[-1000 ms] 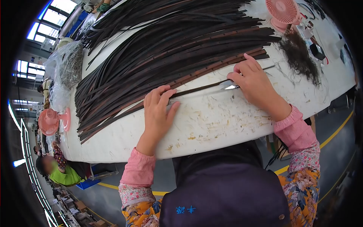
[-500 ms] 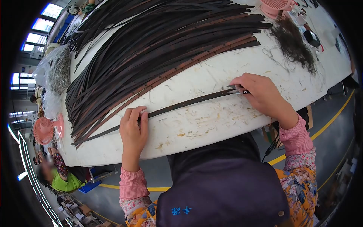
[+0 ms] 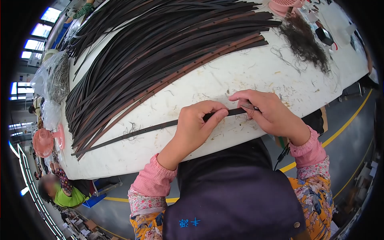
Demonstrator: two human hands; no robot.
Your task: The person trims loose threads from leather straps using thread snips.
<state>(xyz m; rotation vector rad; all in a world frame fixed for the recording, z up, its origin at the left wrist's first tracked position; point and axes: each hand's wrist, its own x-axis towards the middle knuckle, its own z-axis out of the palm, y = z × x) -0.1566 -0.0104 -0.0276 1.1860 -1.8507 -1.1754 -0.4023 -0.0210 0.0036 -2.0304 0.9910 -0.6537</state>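
A long dark strip (image 3: 154, 127) lies across the near part of the white table (image 3: 200, 86), separate from the big pile of dark and brown strips (image 3: 160, 52). My left hand (image 3: 198, 122) pinches the strip near its right end, thumb and forefinger closed round it. Close beside it on the right, my right hand (image 3: 266, 112) has its fingers curled at the strip's end, holding a small metal cutting tool (image 3: 250, 106), mostly covered by the fingers. The tool's tips are hard to make out.
Dark loose fibres (image 3: 306, 44) lie at the right, near a pink fan (image 3: 285, 5) and a black box (image 3: 324, 36). Another pink fan (image 3: 44, 143) and plastic bags (image 3: 52, 80) stand at the left. A person in green (image 3: 68, 196) is at the lower left.
My left hand has moved right along the strip to its right end and closed on it. My right hand stays near that end. The whole view has shifted slightly.
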